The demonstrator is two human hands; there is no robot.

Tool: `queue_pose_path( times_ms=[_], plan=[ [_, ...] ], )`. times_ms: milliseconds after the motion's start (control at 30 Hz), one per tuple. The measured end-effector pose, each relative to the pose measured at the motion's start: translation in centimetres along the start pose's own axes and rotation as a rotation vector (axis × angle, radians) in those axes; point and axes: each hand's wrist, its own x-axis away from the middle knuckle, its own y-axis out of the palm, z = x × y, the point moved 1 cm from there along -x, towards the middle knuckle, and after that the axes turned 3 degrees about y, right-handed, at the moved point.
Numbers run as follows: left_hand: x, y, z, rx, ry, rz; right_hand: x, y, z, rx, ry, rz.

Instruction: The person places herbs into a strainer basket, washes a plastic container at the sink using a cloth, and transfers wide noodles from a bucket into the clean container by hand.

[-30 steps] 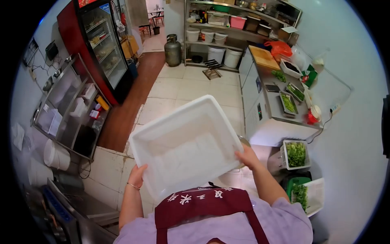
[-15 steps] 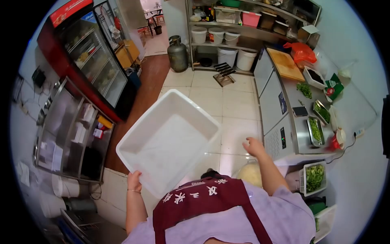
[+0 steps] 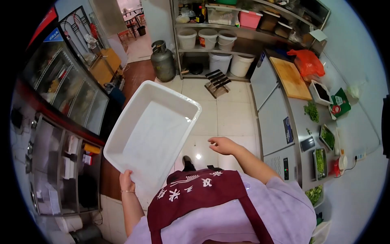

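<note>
Above the tiled floor (image 3: 227, 118), the left hand (image 3: 126, 179) grips the near edge of an empty white tub (image 3: 152, 130), carried tilted at the left of the scene. The right hand (image 3: 222, 144) hangs free to the tub's right, fingers loosely spread, holding nothing. At right runs a steel counter (image 3: 302, 118) with a cutting board (image 3: 290, 78) and trays of greens (image 3: 327, 137). Far off, a gas cylinder (image 3: 162, 61) stands beside shelves of buckets (image 3: 208, 38).

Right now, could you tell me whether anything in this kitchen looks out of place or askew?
A knife block lies tipped on the floor tiles before the shelving. Loose greens sit scattered on the steel counter. The white tub is tilted, gripped only by the left hand.
</note>
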Motion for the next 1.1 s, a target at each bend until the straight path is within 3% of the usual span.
queue_pose_path(
  times_ms=[133, 200, 267, 333, 400, 500, 667, 800, 867, 1000, 1033, 1100],
  plan=[
    [-13.4, 8.4, 2.0, 0.001, 0.025, -0.055, -6.4, -3.6, 6.2, 0.257, 0.144, 0.035],
    [-19.7, 13.0, 2.8, -0.104, 0.001, -0.129, -7.5, -6.9, 6.5, 0.297, 0.281, -0.066],
    [-25.2, 18.4, 4.3, -0.193, -0.047, -0.175, -9.3, -10.6, 6.0, 0.21, 0.338, -0.047],
    [-30.2, 24.0, 4.8, -0.303, -0.136, -0.171, -11.6, -13.2, 6.5, -0.019, 0.406, 0.152],
    [-34.2, 29.8, 4.5, -0.339, -0.168, -0.253, -14.3, -15.3, 7.4, -0.064, 0.426, 0.204],
    [-39.6, 39.5, 2.1, -0.388, -0.226, -0.379, -18.9, -18.3, 10.8, -0.465, 0.421, 0.271],
    [-45.3, 55.8, -3.9, -0.397, -0.276, -0.524, -28.3, -26.3, 14.8, -0.918, 0.411, 0.245],
    [-46.5, 68.1, -6.0, -0.419, -0.291, -0.593, -34.6, -34.0, 17.3, -1.075, 0.518, 0.431],
    [-47.5, 73.1, -6.2, -0.414, -0.288, -0.62, -37.1, -37.5, 18.9, -1.308, 0.392, 0.545],
    [-50.1, 78.3, -6.9, -0.488, -0.364, -0.651, -40.6, -41.8, 24.6, -1.503, 0.333, 0.638],
    [-51.2, 78.8, -7.3, -0.533, -0.443, -0.673, -41.4, -43.0, 25.2, -1.468, 0.452, 0.742],
    [-53.6, 79.2, -8.1, -0.661, -0.57, -0.731, -42.1, -44.1, 29.2, -1.402, 0.468, 0.769]
  ],
)
